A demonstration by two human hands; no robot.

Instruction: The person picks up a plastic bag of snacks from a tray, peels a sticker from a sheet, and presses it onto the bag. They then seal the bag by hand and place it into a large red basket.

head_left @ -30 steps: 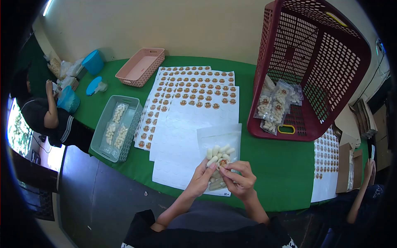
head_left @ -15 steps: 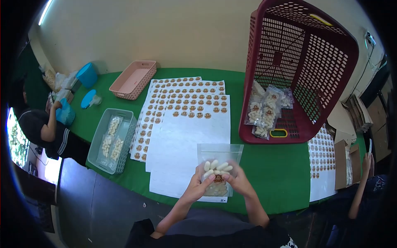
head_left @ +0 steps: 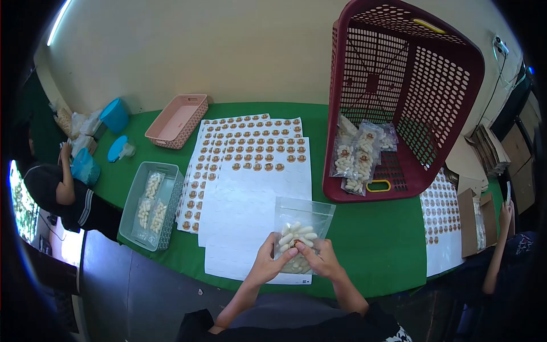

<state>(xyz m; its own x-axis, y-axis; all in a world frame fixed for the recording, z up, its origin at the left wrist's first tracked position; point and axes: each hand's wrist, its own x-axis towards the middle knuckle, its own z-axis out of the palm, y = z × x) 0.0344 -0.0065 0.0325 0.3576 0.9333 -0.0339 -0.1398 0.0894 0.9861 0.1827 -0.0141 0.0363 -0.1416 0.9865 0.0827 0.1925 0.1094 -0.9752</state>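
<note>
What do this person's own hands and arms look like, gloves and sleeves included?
The left hand and right hand wear no gloves; no watch shows. The black sleeves leave the forearms bare, and the right one carries a white pattern.

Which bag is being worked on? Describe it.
On the green table, find the white sheets. Over their near edge, the left hand and right hand hold a clear bag. Unlike bags in the red basket and grey basket, it's in hand.
</note>
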